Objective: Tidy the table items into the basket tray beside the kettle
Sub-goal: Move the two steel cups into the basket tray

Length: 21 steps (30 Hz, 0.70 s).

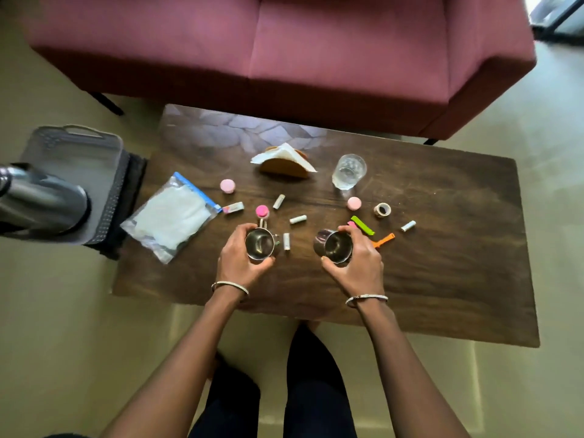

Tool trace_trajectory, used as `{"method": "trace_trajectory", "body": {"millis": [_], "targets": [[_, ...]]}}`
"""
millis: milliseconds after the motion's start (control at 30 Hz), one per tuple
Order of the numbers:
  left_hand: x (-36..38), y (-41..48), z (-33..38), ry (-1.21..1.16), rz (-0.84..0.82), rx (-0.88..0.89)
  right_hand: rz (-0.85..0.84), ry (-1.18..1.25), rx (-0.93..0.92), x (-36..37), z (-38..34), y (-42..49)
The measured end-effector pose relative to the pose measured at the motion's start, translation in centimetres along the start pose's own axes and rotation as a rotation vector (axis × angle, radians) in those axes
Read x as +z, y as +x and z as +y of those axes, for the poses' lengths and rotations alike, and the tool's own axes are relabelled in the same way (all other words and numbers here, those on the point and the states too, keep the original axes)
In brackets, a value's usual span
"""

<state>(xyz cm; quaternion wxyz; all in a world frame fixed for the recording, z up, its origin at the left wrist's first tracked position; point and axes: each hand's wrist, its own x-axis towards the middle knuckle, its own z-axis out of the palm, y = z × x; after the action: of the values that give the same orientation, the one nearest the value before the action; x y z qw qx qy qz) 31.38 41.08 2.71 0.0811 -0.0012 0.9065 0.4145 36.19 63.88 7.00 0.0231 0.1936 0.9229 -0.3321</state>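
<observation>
My left hand (238, 257) grips a small steel cup (259, 243) over the dark wooden table (442, 248). My right hand (358, 257) grips a second steel cup (337, 245). Both cups are upright with their mouths up. The grey basket tray (104, 147) stands left of the table, and a steel kettle (38, 200) sits on its near part. Small items lie scattered between the cups and the far edge: pink caps (227, 185), white rolls (298, 219), coloured clips (362, 225) and a tape roll (382, 210).
A zip bag (170, 216) with white contents lies at the table's left edge. A napkin holder (282, 162) and a drinking glass (349, 171) stand farther back. A pink sofa (284, 42) runs behind the table. My legs are below the near edge.
</observation>
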Motion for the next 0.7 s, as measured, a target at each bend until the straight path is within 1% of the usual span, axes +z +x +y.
{"method": "trace_trajectory", "body": {"millis": [167, 433, 567, 700], "targets": [[-8.8, -3.8, -3.5, -0.019, 0.095, -0.008, -0.036, -0.040, -0.078, 2.9, -7.9, -4.9], [-22.6, -9.8, -10.1, 0.026, 0.183, -0.041, -0.086, -0.058, -0.181, 8.9, -19.8, -11.9], [-27.8, -10.4, -12.7, 0.021, 0.248, -0.087, -0.115, -0.059, -0.261, 11.7, -25.1, -13.0], [-32.3, -8.4, -14.6, 0.028, 0.317, -0.099, -0.156, -0.082, -0.340, 14.3, -30.0, -12.0]]}}
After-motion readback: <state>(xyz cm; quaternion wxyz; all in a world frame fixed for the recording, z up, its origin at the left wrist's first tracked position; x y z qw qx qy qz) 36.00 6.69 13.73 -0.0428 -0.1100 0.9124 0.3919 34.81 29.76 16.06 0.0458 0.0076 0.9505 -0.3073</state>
